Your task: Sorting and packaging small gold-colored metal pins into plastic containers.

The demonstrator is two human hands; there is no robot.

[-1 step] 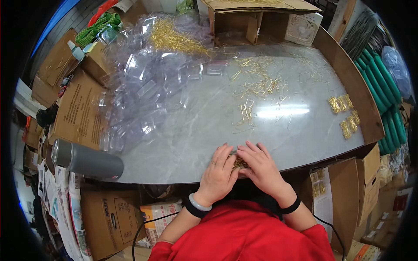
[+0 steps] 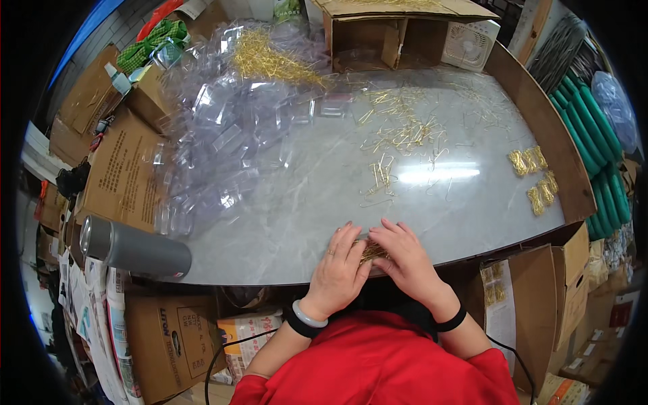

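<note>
a loose bundle at the table's edge could have spilled

nearest, the left hand and the right hand met at the near edge of the grey table, fingers closed around a bundle of gold wires lying between them. the fingers hid most of it, so how firmly it was squeezed could not be told. if one palm eased off before the other, wires could have slid out of line; with no raised rim showing there, some might have dropped off. wire ends could also have pricked a fingertip.

to the left, near the same edge, was a grey bottle; a wide swing of the left arm could have knocked it.

farther off, on the right, small gold bundles lay near the side board, where a careless sleeve might have scattered them. loose gold hooks lay crossed mid-table, likely to snag one another if pulled.

beyond, at the left, clear plastic boxes were piled under a gold heap; shifting the pile could have tipped wires down among them. the white fan was farthest.
</note>
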